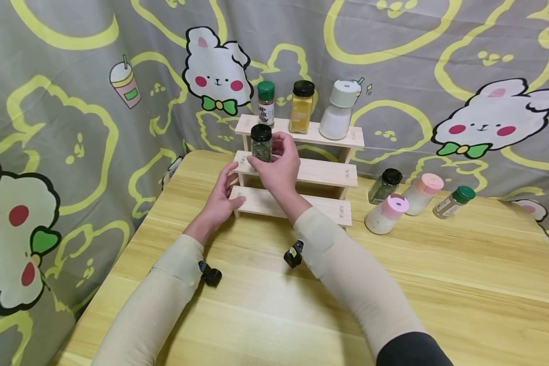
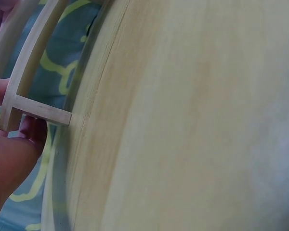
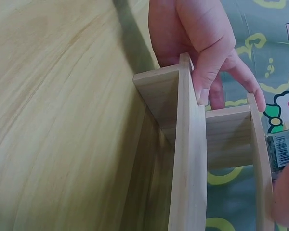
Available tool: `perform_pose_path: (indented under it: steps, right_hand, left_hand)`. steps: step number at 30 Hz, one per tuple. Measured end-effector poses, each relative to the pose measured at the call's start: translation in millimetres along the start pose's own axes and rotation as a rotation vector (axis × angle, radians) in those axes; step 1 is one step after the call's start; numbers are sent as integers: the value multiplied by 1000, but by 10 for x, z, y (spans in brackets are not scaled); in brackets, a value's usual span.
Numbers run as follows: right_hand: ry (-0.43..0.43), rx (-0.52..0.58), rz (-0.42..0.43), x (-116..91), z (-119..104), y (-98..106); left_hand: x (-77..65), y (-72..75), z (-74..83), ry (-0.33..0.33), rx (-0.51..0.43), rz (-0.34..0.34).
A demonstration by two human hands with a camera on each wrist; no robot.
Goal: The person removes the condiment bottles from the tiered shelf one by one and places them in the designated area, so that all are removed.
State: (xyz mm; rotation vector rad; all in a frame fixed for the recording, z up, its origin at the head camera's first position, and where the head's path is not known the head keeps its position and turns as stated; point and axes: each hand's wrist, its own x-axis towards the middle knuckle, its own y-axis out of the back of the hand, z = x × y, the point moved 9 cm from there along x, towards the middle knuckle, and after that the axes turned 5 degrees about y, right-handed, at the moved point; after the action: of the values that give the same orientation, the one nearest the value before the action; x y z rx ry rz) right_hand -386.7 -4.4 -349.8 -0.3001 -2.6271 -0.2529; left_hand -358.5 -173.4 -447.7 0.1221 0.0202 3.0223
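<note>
My right hand (image 1: pixel 281 170) holds a small clear jar (image 1: pixel 261 147) of dark green dried herbs with a black cap, thumb on its near side. The jar is upright at the left end of the middle shelf of a three-tier wooden rack (image 1: pixel 327 173). In the right wrist view only part of the jar (image 3: pixel 283 149) and its barcode label show. My left hand (image 1: pixel 217 203) grips the left end of the rack, its thumb on the bottom shelf (image 3: pixel 195 159) and other fingers at the side and middle shelf.
On the top shelf stand a green-capped spice bottle (image 1: pixel 266 104), a yellow spice jar (image 1: pixel 301 108) and a white-capped shaker (image 1: pixel 337 112). Right of the rack are a black-capped herb jar (image 1: pixel 384 187), two pink-topped shakers (image 1: pixel 386 216) and a green-capped bottle (image 1: pixel 453 202). A patterned curtain (image 1: pixel 393 127) hangs behind.
</note>
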Motion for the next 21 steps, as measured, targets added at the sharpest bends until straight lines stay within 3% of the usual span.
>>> perform_pose_path:
  steps: [21]
  right_hand:
    - [94, 33, -14, -99, -98, 135]
  left_hand:
    - [7, -2, 19, -24, 18, -5]
